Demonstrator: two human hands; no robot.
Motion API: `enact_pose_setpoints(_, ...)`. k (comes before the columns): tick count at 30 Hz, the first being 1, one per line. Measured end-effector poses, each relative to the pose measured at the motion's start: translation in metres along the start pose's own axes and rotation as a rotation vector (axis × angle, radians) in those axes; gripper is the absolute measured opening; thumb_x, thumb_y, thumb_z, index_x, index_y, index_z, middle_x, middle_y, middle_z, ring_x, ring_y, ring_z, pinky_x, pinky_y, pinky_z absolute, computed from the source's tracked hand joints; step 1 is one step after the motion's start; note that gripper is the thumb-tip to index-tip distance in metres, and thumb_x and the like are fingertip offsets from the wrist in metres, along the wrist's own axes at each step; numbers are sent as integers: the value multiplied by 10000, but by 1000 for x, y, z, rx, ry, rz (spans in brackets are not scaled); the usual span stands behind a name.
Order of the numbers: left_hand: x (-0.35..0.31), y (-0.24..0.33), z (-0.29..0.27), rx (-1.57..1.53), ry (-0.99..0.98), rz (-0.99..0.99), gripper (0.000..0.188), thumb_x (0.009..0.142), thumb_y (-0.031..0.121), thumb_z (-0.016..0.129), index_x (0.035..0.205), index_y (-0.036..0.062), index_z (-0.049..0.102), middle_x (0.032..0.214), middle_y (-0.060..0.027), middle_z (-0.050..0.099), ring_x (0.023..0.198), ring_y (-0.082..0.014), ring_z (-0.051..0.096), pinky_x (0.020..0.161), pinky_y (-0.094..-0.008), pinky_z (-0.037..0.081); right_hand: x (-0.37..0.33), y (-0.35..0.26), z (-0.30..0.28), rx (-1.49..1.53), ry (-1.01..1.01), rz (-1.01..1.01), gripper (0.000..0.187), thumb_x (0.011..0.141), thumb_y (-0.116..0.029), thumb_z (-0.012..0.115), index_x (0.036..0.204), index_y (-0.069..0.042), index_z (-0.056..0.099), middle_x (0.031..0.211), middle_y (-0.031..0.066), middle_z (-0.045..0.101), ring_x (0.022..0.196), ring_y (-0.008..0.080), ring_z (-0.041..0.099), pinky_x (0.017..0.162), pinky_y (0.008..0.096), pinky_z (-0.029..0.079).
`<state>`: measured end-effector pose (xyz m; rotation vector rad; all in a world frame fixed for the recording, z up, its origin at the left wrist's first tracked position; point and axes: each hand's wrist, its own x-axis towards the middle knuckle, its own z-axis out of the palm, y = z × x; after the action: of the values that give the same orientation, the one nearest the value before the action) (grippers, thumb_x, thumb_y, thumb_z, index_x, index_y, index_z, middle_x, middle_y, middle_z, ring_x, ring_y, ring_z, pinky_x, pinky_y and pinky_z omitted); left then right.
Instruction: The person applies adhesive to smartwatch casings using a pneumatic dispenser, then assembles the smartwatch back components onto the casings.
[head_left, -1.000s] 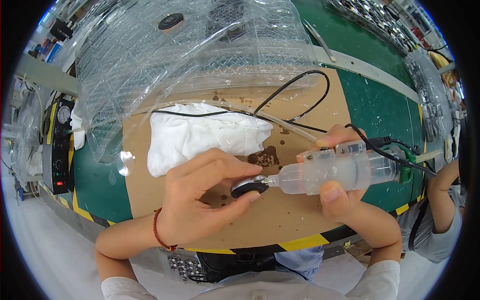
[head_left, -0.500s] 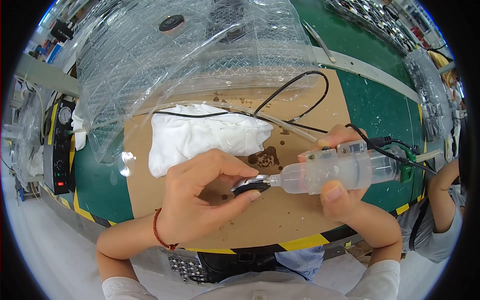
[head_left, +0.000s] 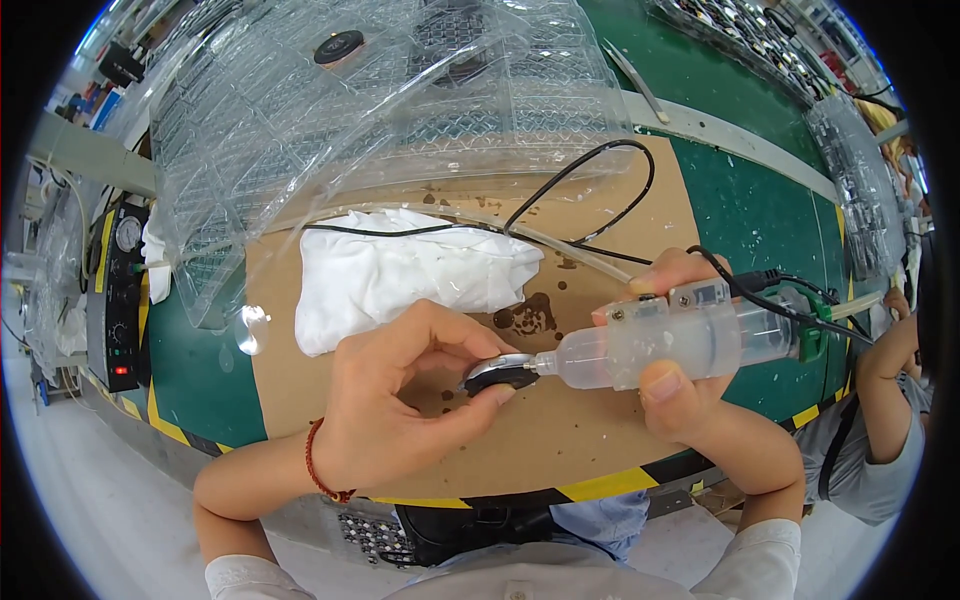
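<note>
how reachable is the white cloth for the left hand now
Likely yes: the white cloth lies just beyond the left hand, nothing visible between them, though that hand grips a round black part.

The left hand [head_left: 385, 405] pinches a round black-and-silver part [head_left: 505, 375] above brown board [head_left: 575, 435] on the green worktop [head_left: 195, 385], while the right hand [head_left: 685, 405] holds a translucent syringe [head_left: 700, 345] whose tip [head_left: 546, 363] seems to touch the part's edge, near a crumpled white cloth [head_left: 400, 270] crossed by a black cable [head_left: 400, 232].
</note>
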<state>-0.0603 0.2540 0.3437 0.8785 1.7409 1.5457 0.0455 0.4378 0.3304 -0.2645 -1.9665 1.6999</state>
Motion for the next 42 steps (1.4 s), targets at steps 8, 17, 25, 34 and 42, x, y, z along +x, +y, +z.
enact_pose_setpoints(8, 1, -2, 2, -63, 50, 65, 331, 698, -51, 646, 964, -12, 453, 904, -95, 584, 877, -135, 589, 796, -267, 495, 1, 5, -5, 62, -59, -92, 539, 660, -273, 723, 1008, 31, 446, 949, 145, 502, 740, 156, 529, 576, 257, 448)
enact_pose_setpoints(17, 0, 3, 0, -70, -9, -22, 415, 664, -114, 619, 967, 27, 373, 931, -106, 528, 899, -157, 558, 834, -292, 458, -1, 1, -3, 12, -34, -47, 573, 671, -362, 685, 1011, 21, 430, 925, 103, 472, 718, 154, 561, 586, 264, 471)
enact_pose_setpoints(25, 1, 3, -1, -89, -1, 12, 417, 657, -110, 609, 962, 33, 363, 934, -86, 476, 882, -137, 541, 819, -277, 459, 2, 1, -4, -49, -40, -27, 623, 686, -456, 643, 1020, 14, 406, 896, 67, 440, 708, 158, 591, 589, 270, 491)
enact_pose_setpoints(34, -1, -2, 3, -114, 62, 66, 348, 691, -84, 604, 952, -4, 389, 917, -89, 508, 880, -131, 560, 783, -264, 476, -1, 2, -4, 2, -14, -7, 642, 682, -449, 658, 1037, 19, 398, 949, 79, 429, 733, 173, 590, 607, 292, 511)
enact_pose_setpoints(42, -2, -1, -6, -126, 72, 61, 352, 692, -86, 600, 955, 4, 384, 928, -88, 503, 879, -133, 562, 780, -263, 473, -1, 6, 4, 53, 51, -3, 654, 691, -443, 651, 1075, 7, 373, 1000, 104, 445, 765, 184, 587, 596, 308, 520)
